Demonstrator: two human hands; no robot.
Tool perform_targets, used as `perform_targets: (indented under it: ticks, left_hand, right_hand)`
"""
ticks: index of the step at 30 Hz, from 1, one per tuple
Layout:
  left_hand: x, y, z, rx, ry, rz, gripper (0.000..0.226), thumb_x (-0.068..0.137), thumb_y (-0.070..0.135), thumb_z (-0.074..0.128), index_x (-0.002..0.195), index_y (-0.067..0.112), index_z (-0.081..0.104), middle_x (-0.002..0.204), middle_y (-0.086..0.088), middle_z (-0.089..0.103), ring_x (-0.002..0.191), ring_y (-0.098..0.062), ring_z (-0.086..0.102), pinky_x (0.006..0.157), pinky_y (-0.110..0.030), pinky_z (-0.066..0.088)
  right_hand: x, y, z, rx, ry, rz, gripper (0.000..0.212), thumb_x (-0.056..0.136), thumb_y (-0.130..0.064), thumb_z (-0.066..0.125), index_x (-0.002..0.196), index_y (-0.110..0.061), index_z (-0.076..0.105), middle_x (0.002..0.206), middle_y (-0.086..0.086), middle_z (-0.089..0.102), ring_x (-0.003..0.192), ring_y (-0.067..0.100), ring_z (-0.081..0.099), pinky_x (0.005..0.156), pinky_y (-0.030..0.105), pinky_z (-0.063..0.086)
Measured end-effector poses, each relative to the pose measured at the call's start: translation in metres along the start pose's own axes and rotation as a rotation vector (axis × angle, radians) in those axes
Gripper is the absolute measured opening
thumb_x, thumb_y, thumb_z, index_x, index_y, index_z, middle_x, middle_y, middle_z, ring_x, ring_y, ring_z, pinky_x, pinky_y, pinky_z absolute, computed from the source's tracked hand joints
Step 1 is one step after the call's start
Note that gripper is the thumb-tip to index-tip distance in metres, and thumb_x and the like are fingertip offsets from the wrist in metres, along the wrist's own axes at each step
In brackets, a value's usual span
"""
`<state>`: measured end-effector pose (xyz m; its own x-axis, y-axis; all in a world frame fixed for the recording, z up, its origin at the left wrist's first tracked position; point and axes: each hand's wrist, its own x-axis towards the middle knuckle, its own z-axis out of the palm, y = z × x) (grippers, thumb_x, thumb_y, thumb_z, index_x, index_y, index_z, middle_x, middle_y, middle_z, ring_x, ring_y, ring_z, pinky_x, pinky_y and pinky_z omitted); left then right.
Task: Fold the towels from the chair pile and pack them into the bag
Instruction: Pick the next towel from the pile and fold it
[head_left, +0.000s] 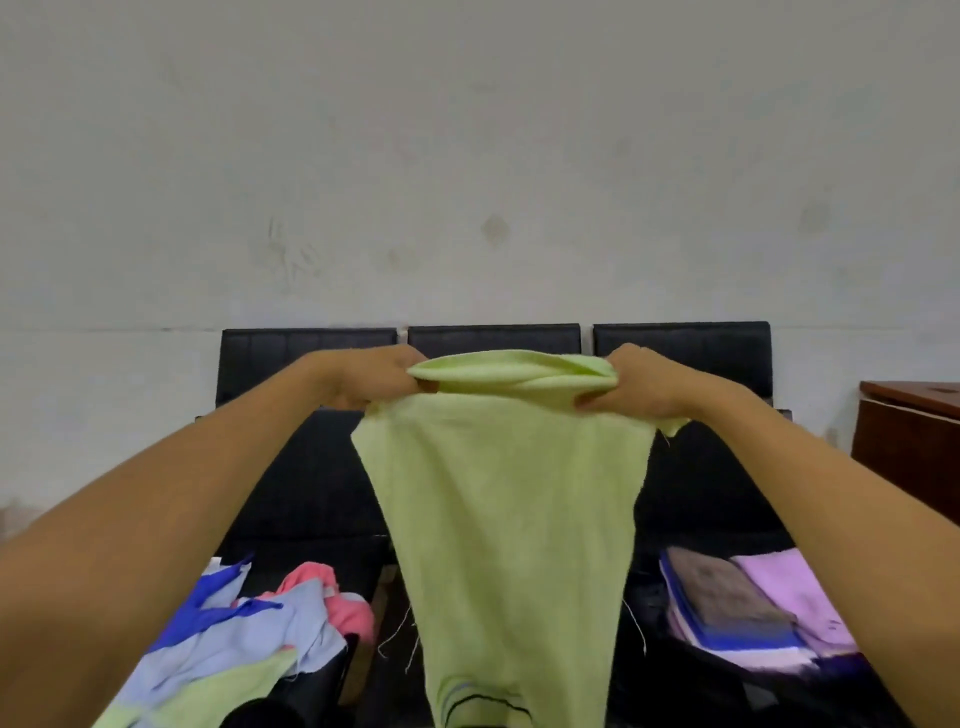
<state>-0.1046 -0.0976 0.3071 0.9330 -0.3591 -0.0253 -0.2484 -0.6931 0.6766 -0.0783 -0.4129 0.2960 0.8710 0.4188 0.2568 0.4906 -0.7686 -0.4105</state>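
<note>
A light green towel (509, 519) hangs in the air in front of me, its top edge folded over. My left hand (376, 379) pinches its upper left corner and my right hand (631, 384) pinches its upper right corner. On the left chair seat lies a loose pile of towels (249, 629) in blue, pink and green. At the lower right, folded towels (748, 603) in purple, brown and blue lie stacked in a dark bag (810, 691).
A row of three black chairs (493, 340) stands against a pale wall. A brown wooden cabinet (909, 441) is at the far right. The hanging towel hides the middle seat.
</note>
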Motion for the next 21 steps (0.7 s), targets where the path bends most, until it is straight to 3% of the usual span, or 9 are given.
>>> perform_targets:
  ticks: [4,7,10,13,15,16,19,21]
  left_hand:
    - [0.001,0.001,-0.003,-0.032,-0.108,-0.128,0.044,0.091,0.042,0.061,0.113,0.005,0.068,0.111,-0.01,0.073,0.102,-0.029,0.07,0.089,-0.044,0.056]
    - [0.007,-0.001,-0.008,0.041,-0.2,-0.17,0.039,0.086,0.032,0.069,0.114,0.006,0.067,0.11,-0.01,0.073,0.1,-0.029,0.071,0.086,-0.043,0.057]
    - [0.023,-0.01,-0.016,0.124,-0.266,-0.217,0.035,0.084,0.02,0.074,0.116,0.01,0.065,0.11,-0.005,0.073,0.1,-0.025,0.071,0.089,-0.045,0.057]
    - [0.05,-0.028,-0.026,0.311,-0.24,-0.265,0.036,0.078,0.021,0.081,0.111,0.016,0.067,0.104,0.0,0.074,0.094,-0.018,0.072,0.086,-0.04,0.058]
    - [0.079,-0.043,-0.028,0.512,-0.131,-0.276,0.034,0.077,0.025,0.081,0.105,0.017,0.065,0.1,0.002,0.072,0.09,-0.017,0.07,0.084,-0.035,0.058]
    - [0.095,-0.05,-0.028,0.602,-0.019,-0.259,0.03,0.079,0.027,0.079,0.102,0.016,0.063,0.097,0.002,0.068,0.088,-0.018,0.067,0.082,-0.034,0.056]
    - [0.141,-0.067,-0.036,0.815,0.489,-0.143,0.007,0.087,0.018,0.062,0.094,0.015,0.061,0.094,-0.007,0.062,0.082,-0.029,0.06,0.067,-0.038,0.045]
    - [0.167,-0.073,-0.05,0.893,0.73,-0.026,0.014,0.084,0.006,0.052,0.093,0.013,0.059,0.094,-0.011,0.062,0.085,-0.038,0.06,0.063,-0.039,0.041]
  right_hand:
    - [-0.006,0.005,-0.004,0.177,-0.203,-0.017,0.019,0.092,-0.035,0.07,0.087,-0.017,0.072,0.081,-0.009,0.076,0.073,0.007,0.071,0.064,0.017,0.053]
    - [0.004,0.01,-0.008,0.144,-0.282,0.03,0.03,0.088,-0.046,0.07,0.101,-0.019,0.073,0.094,-0.004,0.077,0.083,0.015,0.074,0.075,0.027,0.059]
    - [0.028,0.012,-0.008,0.087,-0.392,0.065,0.024,0.084,-0.039,0.076,0.101,-0.022,0.071,0.095,-0.009,0.077,0.085,0.01,0.074,0.078,0.027,0.059]
    - [0.067,0.021,0.002,-0.106,-0.479,0.07,0.023,0.08,-0.032,0.082,0.098,-0.023,0.07,0.096,-0.007,0.075,0.087,0.011,0.072,0.083,0.03,0.059]
    - [0.101,0.032,0.017,-0.221,-0.362,0.073,0.014,0.081,-0.022,0.078,0.081,-0.017,0.064,0.082,-0.002,0.069,0.074,0.016,0.067,0.068,0.027,0.055]
    - [0.119,0.038,0.025,-0.266,-0.217,0.082,0.016,0.083,-0.016,0.071,0.074,-0.015,0.059,0.074,0.0,0.063,0.068,0.018,0.061,0.061,0.028,0.05]
    - [0.161,0.049,0.04,-0.345,0.308,0.115,0.018,0.091,-0.008,0.049,0.074,-0.013,0.05,0.073,0.002,0.049,0.075,0.027,0.054,0.062,0.037,0.043]
    - [0.18,0.056,0.042,-0.374,0.5,0.074,0.019,0.094,-0.007,0.043,0.077,-0.012,0.047,0.076,0.004,0.047,0.075,0.029,0.049,0.063,0.038,0.039]
